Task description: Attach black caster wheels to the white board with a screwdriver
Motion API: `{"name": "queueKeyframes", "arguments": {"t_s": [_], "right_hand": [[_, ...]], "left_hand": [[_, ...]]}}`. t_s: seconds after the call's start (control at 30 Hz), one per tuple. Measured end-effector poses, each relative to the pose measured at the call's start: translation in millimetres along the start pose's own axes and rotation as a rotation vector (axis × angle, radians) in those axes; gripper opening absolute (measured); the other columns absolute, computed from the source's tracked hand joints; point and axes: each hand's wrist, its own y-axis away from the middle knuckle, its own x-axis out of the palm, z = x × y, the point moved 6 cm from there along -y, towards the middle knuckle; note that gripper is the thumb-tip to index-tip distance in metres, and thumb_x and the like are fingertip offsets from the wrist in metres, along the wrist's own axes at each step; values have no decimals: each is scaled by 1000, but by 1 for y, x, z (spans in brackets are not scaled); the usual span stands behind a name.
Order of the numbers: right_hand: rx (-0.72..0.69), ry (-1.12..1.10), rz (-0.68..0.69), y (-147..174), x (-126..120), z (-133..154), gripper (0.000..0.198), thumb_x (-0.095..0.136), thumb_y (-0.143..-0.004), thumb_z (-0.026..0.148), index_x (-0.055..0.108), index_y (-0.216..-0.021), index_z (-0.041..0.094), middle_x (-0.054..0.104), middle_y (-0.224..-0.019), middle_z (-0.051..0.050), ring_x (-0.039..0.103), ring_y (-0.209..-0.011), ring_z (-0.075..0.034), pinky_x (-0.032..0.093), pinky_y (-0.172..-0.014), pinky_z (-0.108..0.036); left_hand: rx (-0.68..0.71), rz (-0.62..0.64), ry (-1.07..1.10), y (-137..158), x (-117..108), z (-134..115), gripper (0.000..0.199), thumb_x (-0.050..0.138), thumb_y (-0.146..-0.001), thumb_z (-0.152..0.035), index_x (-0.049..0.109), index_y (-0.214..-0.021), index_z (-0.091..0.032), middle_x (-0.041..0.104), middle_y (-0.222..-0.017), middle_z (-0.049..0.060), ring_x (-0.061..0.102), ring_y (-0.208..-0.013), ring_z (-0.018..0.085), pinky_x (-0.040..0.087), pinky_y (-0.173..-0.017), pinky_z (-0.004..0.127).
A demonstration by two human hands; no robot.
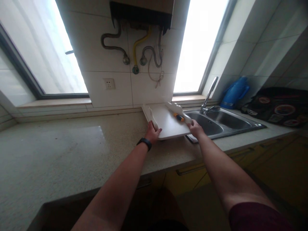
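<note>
A flat white board with raised, wavy-edged side panels [166, 123], like a tray or small shelf, lies on the countertop, its right side reaching the sink's edge. My left hand [152, 131], with a black band on the wrist, is closed around the near end of its left side panel, the thumb over the top. At the opposite side my right hand [195, 129] grips the near end of the right side panel. A short orange-and-black handle, apparently a screwdriver's [178, 117], rests on the board beside that panel. The fingers' undersides are hidden.
A double steel sink [237, 131] with a faucet [209, 96] is to the right. Behind it stand a blue jug [233, 93] and a dark bag with round patches [281, 107]. The speckled countertop [72, 154] extends left. Pipes [134, 48] and a socket [109, 84] are on the wall.
</note>
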Motion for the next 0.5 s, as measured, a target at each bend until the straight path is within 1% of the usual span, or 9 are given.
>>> {"name": "queueKeyframes", "arguments": {"t_s": [0.07,0.17,0.23,0.33,0.4,0.47,0.5], "right_hand": [[20,25,-3,2,-1,2,42,60,-101,48,61,-133,20,67,-122,-10,66,-109,-25,51,-100,-49],[34,48,8,2,-3,2,41,60,-101,48,62,-131,20,68,-121,-10,66,-108,-25,52,-100,-48],[41,61,15,1,-4,2,42,60,-101,48,62,-132,20,68,-122,-10,66,-109,-25,52,-100,-49],[56,79,14,-2,-5,0,43,61,-101,48,61,-134,20,67,-124,-11,65,-112,-26,51,-101,-50],[66,87,6,-3,-5,-2,43,61,-101,48,62,-133,20,66,-126,-11,65,-113,-26,51,-101,-51],[73,90,-2,-3,-4,-2,42,60,-101,48,62,-132,19,66,-126,-11,65,-112,-26,51,-101,-50],[76,90,-6,-3,-4,-3,42,60,-101,49,62,-132,19,66,-126,-12,65,-112,-26,52,-101,-49]], "left_hand": [[4,61,-32,9,-14,6,85,67,-92,-48,30,-158,-10,46,-157,28,44,-147,34,34,-121,48],[19,158,-114,32,-45,15,92,58,-95,-55,22,-161,-3,34,-162,33,35,-152,37,30,-122,54],[57,224,-172,55,-70,18,92,59,-93,-56,26,-161,-5,29,-164,30,32,-154,35,27,-124,52],[109,324,-265,98,-112,20,82,62,-91,-51,37,-159,-13,32,-166,21,31,-155,30,21,-127,48],[234,450,-529,130,-137,23,74,50,-99,-47,32,-162,-13,25,-168,16,24,-157,26,19,-128,48],[280,476,-705,158,-167,34,69,45,-103,-42,29,-163,-13,23,-169,14,22,-158,25,18,-129,49],[285,469,-760,170,-181,41,68,43,-104,-42,28,-164,-15,23,-169,12,22,-158,25,18,-129,50]]}}
